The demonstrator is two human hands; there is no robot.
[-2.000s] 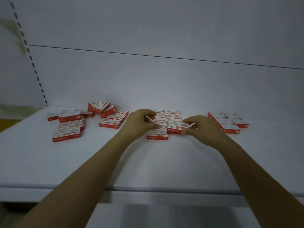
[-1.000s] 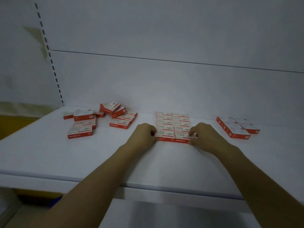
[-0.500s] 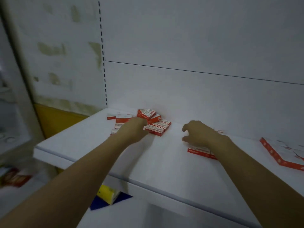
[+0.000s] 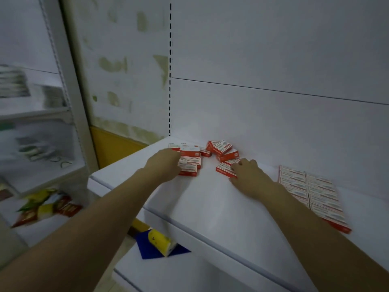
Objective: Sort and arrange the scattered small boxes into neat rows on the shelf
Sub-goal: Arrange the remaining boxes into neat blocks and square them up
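we reach mid-frame | L hand point(image 4: 163, 164) cupped on left boxes point(image 4: 189, 163) | R hand point(image 4: 248, 175) fingers on box point(image 4: 224, 170), nearer, long axis slants down-right

Both my bare forearms reach up from the bottom corners of the frame toward its middle. My left hand point(image 4: 163, 165) sits just left of centre, knuckles up, fingers curled under and hidden. My right hand point(image 4: 249, 179) lies just right of centre, palm down, fingers loosely bent and pointing up-left.
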